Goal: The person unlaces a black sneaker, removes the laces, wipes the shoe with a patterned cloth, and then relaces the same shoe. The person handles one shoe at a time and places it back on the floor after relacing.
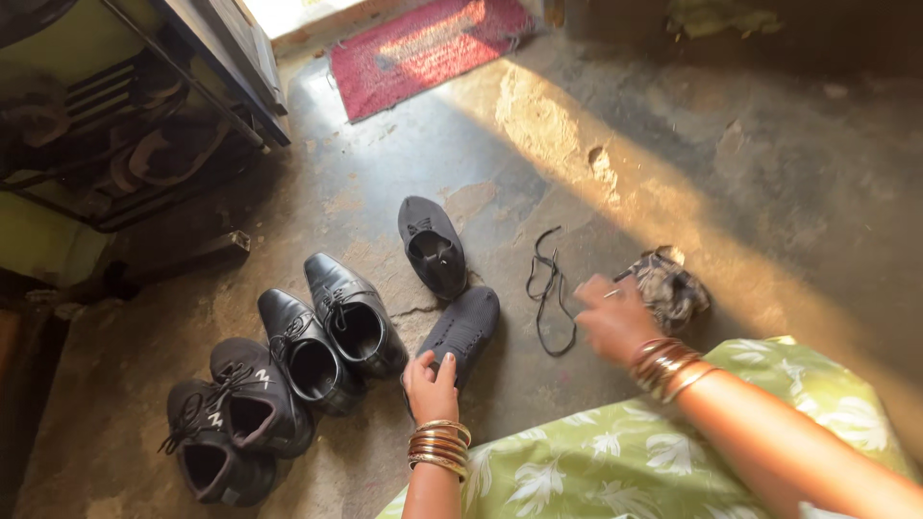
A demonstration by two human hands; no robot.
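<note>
Head cam looking straight down: bottom of the frame is green leaf-print fabric (615, 461) over the person's lap, both wrists stacked with gold bangles. Left hand (431, 383) sits low centre, fingers curled onto the heel end of a black slip-on shoe (464, 327) lying on the concrete floor (769, 192), so it's gripping that. Right hand (615, 317) is a bit right of centre and motion-blurred; it's over the end of a loose black shoelace (550, 293) and seems to pinch something thin, but honestly can't tell if it's closed on anything. Just right of it is a crumpled patterned cloth (668, 286). To the left, four black lace-up shoes (288, 384) stand in a diagonal row. Further up, mid-frame, the second slip-on (433, 245) lies apart from its mate. Upper left has a dark shoe rack (125, 125), and top centre there's a red doormat (423, 48) in sunlight.
</note>
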